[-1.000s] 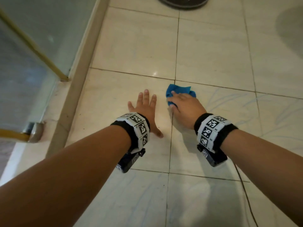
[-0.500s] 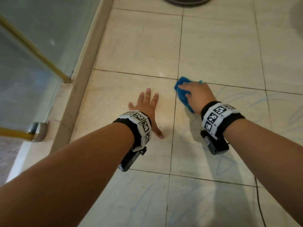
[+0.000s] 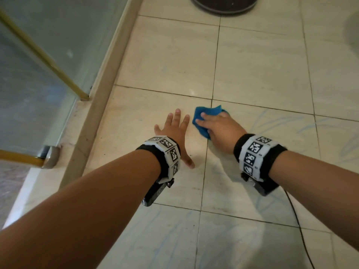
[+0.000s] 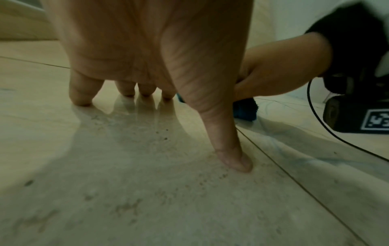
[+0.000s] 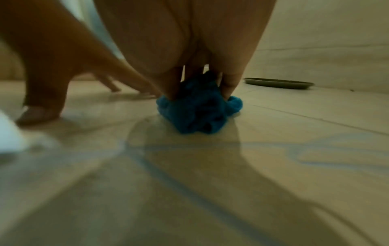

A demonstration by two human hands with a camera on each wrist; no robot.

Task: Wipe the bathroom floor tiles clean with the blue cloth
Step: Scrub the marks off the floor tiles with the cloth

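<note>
The blue cloth [image 3: 206,113] lies bunched on the pale floor tiles [image 3: 167,61], right at a grout crossing. My right hand [image 3: 210,123] grips it from above and presses it to the floor. In the right wrist view the fingers dig into the crumpled blue cloth [image 5: 197,116]. Just left of the cloth, my left hand [image 3: 174,125] rests flat on a tile with its fingers spread and holds nothing. The left wrist view shows its fingertips [image 4: 81,98] and thumb on the tile, with a bit of the blue cloth [image 4: 245,110] behind the thumb.
A glass shower door [image 3: 38,61] with a gold frame and a raised kerb [image 3: 101,90] run along the left. A dark round base [image 3: 223,4] stands at the far edge. A black cable [image 3: 297,220] trails from my right wrist. Faint blue streaks [image 3: 272,121] mark the right-hand tiles.
My right hand pushed the cloth forward and right, then drew it back left, close to the left hand. The left hand stayed planted on its tile.
</note>
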